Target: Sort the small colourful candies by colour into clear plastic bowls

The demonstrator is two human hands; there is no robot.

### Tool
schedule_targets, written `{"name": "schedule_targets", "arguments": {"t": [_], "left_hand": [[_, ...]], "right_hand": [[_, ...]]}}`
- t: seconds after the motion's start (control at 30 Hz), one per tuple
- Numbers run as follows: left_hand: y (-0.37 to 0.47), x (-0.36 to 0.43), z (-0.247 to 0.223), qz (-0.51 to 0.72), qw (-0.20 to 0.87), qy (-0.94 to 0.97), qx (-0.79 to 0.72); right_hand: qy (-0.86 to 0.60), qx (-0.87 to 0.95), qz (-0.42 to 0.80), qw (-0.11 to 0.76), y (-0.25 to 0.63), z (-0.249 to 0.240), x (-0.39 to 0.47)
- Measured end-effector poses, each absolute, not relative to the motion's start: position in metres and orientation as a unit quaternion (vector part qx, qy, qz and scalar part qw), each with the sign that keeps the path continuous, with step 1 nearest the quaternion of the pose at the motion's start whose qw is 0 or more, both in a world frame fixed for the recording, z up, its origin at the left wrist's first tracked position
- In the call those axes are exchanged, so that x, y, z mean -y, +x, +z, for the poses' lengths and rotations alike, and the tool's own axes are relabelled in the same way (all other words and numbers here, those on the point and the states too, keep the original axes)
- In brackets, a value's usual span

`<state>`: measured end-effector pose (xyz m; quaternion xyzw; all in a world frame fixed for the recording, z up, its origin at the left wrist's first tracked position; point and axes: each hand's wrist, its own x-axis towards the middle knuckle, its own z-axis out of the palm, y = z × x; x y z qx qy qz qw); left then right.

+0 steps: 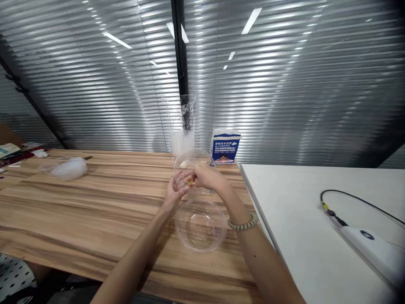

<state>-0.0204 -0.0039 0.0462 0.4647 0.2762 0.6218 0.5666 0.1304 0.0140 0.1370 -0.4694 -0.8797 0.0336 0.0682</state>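
Note:
A clear round plastic container or lid (pixel 198 154) is tilted up over the wooden table. My left hand (pixel 176 188) grips its near left edge, fingers behind or over the plastic and thumb at the front. My right hand (pixel 207 176) is closed, its fingertips bent down against the same piece. Right by those fingertips shows a small red and yellow spot (pixel 190 181), like a sticker or a small piece; it is too small to tell. Between my forearms a clear round plastic bowl (pixel 201 249) rests on the table. What my right fingertips pinch, if anything, is hidden.
Behind my hands stand a clear plastic bag with stacked whitish cups (pixel 182 142) and a blue printed carton (pixel 225 147). A bagged white bundle (pixel 69 168) lies left. A white table (pixel 284 202) adjoins right, bearing a white device (pixel 373 249) with a black cable.

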Motion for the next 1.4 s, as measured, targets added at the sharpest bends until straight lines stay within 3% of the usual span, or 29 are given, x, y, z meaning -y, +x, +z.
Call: {"name": "schedule_targets", "arguments": {"t": [0.9, 1.27, 1.4], "left_hand": [[-0.02, 0.002, 0.044, 0.619, 0.556, 0.478, -0.282], [-0.022, 0.002, 0.048, 0.625, 0.556, 0.472, -0.278], [-0.021, 0.002, 0.047, 0.628, 0.557, 0.466, -0.279]], "right_hand": [[-0.498, 0.865, 0.034, 0.053, 0.128, 0.141, -0.009], [-0.42, 0.88, 0.068, 0.213, 0.138, 0.139, -0.018], [-0.343, 0.871, 0.18, 0.303, 0.148, 0.153, -0.011]]}}
